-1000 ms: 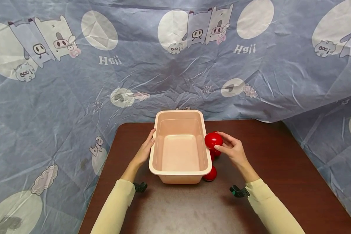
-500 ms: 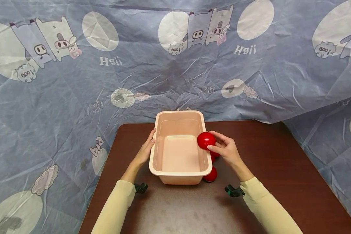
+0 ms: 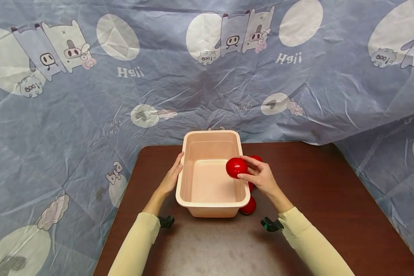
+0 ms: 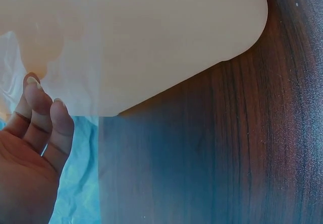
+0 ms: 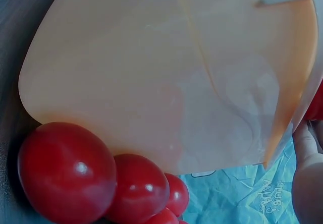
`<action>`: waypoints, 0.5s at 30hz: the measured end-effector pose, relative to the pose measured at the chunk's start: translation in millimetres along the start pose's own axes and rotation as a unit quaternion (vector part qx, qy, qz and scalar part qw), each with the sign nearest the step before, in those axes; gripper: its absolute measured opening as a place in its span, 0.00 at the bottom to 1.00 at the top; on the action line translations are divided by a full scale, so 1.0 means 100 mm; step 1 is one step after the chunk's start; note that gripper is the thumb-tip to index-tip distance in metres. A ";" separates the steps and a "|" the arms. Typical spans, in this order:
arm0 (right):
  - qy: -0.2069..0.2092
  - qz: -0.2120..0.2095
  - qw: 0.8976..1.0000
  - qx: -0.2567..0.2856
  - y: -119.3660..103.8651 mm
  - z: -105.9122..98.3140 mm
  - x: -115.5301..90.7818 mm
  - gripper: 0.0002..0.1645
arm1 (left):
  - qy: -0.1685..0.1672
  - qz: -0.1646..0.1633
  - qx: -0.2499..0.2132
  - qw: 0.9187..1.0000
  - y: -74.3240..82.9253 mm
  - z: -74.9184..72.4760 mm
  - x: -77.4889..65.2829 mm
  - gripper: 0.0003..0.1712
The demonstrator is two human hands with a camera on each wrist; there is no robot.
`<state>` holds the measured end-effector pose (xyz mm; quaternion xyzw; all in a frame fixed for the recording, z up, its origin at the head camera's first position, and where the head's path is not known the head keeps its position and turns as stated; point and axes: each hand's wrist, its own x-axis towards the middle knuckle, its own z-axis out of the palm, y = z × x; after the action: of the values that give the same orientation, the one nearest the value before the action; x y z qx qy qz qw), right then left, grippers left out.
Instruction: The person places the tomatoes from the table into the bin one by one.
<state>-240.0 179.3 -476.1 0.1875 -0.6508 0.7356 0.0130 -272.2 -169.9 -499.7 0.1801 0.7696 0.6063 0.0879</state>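
A beige plastic basin (image 3: 212, 204) stands upright on the table, its inside bare. My left hand (image 3: 170, 177) rests against its left side; in the left wrist view the hand's fingertips (image 4: 61, 115) lie near the outer wall. My right hand (image 3: 262, 179) pinches a glossy red ball (image 3: 236, 168) between thumb and fingers, over the basin's right part. Several more red balls (image 3: 249, 206) lie in a row along the basin's right side, partly hidden by it and by the hand. In the right wrist view, the nearest red ball (image 5: 66, 172) sits close to the basin wall.
The dark brown wooden table (image 3: 317, 191) reaches out to both sides. A blue-grey printed cloth (image 3: 207, 88) hangs behind its back edge and around the sides. Each wrist wears a black band (image 3: 271, 224).
My right hand has moved left with the red ball, from beside the right rim to over the basin. Another ball behind the hand has come into view. The left hand stays put.
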 end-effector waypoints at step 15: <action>-0.029 -0.068 0.996 0.046 0.07 -0.04 -0.01 0.34 | -0.003 0.005 -0.011 1.000 -0.01 0.00 -0.01 0.31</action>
<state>-242.1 182.4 -482.8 0.2529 -0.6019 0.7566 0.0354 -271.4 -170.7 -501.0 0.1851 0.7617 0.6145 0.0893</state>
